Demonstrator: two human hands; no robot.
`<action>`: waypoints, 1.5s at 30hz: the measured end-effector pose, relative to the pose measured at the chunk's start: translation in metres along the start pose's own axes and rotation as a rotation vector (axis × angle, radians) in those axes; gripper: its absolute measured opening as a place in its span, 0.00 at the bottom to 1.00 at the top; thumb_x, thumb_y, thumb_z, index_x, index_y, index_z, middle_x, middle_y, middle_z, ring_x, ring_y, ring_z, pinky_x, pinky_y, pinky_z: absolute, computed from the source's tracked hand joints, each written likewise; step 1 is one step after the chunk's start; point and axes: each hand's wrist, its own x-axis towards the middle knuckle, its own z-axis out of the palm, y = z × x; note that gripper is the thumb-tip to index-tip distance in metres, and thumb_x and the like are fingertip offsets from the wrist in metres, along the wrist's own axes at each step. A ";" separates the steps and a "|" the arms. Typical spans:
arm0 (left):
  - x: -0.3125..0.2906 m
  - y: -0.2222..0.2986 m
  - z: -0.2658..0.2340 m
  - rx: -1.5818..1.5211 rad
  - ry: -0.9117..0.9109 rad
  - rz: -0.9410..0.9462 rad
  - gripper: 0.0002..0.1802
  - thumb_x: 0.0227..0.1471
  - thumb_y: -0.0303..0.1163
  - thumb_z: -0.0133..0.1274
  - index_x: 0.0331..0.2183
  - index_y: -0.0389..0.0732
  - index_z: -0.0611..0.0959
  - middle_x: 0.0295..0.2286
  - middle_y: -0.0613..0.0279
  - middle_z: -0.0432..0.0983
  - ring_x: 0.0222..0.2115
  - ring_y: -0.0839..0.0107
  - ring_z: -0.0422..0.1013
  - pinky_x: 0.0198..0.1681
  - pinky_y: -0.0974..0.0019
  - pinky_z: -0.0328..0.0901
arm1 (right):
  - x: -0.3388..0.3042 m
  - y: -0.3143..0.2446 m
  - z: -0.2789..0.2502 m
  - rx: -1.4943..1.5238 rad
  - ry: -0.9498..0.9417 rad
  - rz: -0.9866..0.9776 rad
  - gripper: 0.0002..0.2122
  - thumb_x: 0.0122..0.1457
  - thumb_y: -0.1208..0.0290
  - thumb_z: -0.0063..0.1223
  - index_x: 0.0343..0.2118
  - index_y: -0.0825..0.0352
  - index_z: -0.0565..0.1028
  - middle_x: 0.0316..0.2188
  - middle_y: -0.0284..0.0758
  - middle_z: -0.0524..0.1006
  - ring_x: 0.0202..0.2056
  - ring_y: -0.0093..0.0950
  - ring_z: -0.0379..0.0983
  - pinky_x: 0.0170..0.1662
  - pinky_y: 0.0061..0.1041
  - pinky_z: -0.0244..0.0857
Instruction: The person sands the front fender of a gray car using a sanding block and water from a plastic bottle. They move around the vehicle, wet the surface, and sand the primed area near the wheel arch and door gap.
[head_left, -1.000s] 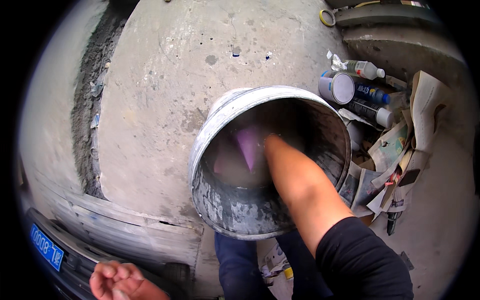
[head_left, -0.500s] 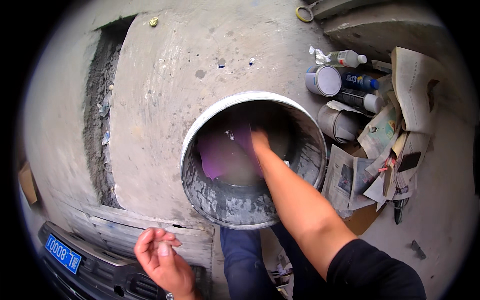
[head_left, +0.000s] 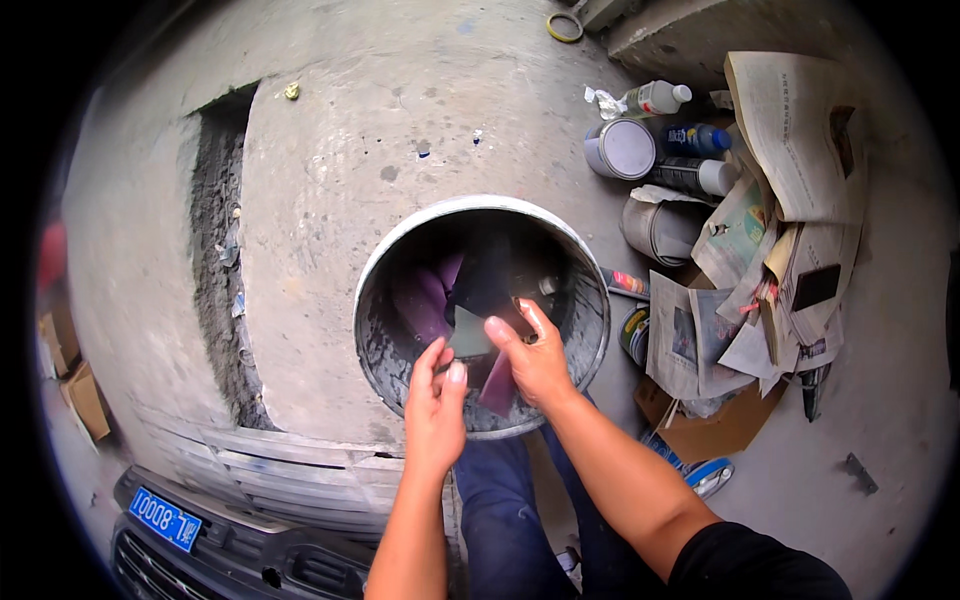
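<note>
Purple in colour: found a sheet [head_left: 497,389] over the six o'clock side of the bucket [head_left: 485,204], long axis from one to seven, with the right hand [head_left: 543,362] nearer and closed on the upper end. Found a grey-green piece [head_left: 466,336] at ten o'clock from that hand, one o'clock from the left hand [head_left: 436,412]. Noted left fingers half curled, thumb apart; could not determine contact with either.

We see white characters and digits on the blue licence plate [head_left: 166,518], upside down to us. Columns of print fill the newspaper sheets [head_left: 785,150]. Pale lettering marks the blue-capped bottle [head_left: 692,138], while print on the clear bottle [head_left: 650,98] is too small for us to read.
</note>
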 end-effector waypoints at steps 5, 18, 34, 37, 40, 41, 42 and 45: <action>0.029 -0.003 -0.004 -0.530 -0.179 -0.441 0.38 0.61 0.59 0.38 0.58 0.36 0.64 0.54 0.52 0.64 0.50 0.66 0.67 0.52 0.63 0.63 | -0.018 -0.009 -0.010 -0.627 -0.252 -0.504 0.24 0.46 0.73 0.65 0.48 0.67 0.70 0.53 0.44 0.69 0.56 0.43 0.64 0.58 0.37 0.59; 0.013 -0.006 -0.011 -0.673 -0.066 -0.214 0.26 0.53 0.22 0.50 0.54 0.32 0.67 0.47 0.51 0.72 0.46 0.62 0.72 0.50 0.59 0.69 | -0.037 -0.009 -0.014 -0.812 -0.433 -0.695 0.26 0.41 0.84 0.52 0.48 0.76 0.69 0.60 0.52 0.57 0.63 0.49 0.53 0.63 0.41 0.54; -0.010 -0.020 -0.036 -0.359 0.255 -0.090 0.22 0.56 0.24 0.51 0.52 0.31 0.69 0.44 0.55 0.71 0.42 0.67 0.70 0.47 0.64 0.66 | 0.079 0.054 -0.035 -0.326 0.495 0.528 0.19 0.55 0.72 0.46 0.50 0.75 0.70 0.48 0.49 0.73 0.48 0.41 0.71 0.51 0.32 0.65; -0.022 -0.015 -0.039 -0.179 0.304 -0.087 0.20 0.57 0.27 0.51 0.50 0.29 0.71 0.42 0.55 0.72 0.40 0.69 0.70 0.44 0.65 0.67 | 0.115 0.074 -0.021 -0.028 0.783 0.704 0.17 0.57 0.73 0.44 0.48 0.74 0.71 0.47 0.47 0.74 0.43 0.38 0.73 0.44 0.32 0.67; -0.033 -0.014 -0.039 -0.123 0.326 -0.034 0.21 0.58 0.28 0.50 0.51 0.29 0.70 0.42 0.55 0.72 0.40 0.69 0.70 0.43 0.65 0.67 | 0.145 0.116 -0.043 0.142 0.743 0.700 0.14 0.59 0.68 0.43 0.44 0.70 0.73 0.45 0.41 0.76 0.40 0.33 0.74 0.43 0.31 0.68; -0.035 -0.013 -0.039 -0.135 0.327 -0.035 0.21 0.58 0.28 0.50 0.51 0.29 0.70 0.42 0.55 0.72 0.40 0.69 0.70 0.44 0.65 0.67 | 0.154 0.129 -0.047 0.202 0.698 0.724 0.15 0.60 0.66 0.42 0.44 0.68 0.73 0.44 0.39 0.76 0.41 0.31 0.74 0.44 0.29 0.67; -0.038 -0.014 -0.040 -0.150 0.328 -0.038 0.20 0.58 0.28 0.50 0.51 0.29 0.70 0.43 0.55 0.72 0.40 0.69 0.70 0.44 0.66 0.67 | 0.157 0.139 -0.041 0.191 0.799 0.773 0.14 0.60 0.68 0.40 0.44 0.68 0.73 0.43 0.40 0.76 0.40 0.32 0.74 0.43 0.32 0.68; -0.042 -0.023 -0.043 -0.094 0.327 -0.015 0.19 0.59 0.27 0.49 0.51 0.29 0.70 0.43 0.56 0.72 0.41 0.71 0.69 0.45 0.67 0.66 | 0.167 0.163 -0.036 0.139 0.830 0.860 0.13 0.61 0.69 0.40 0.44 0.68 0.73 0.43 0.40 0.76 0.40 0.32 0.74 0.43 0.33 0.69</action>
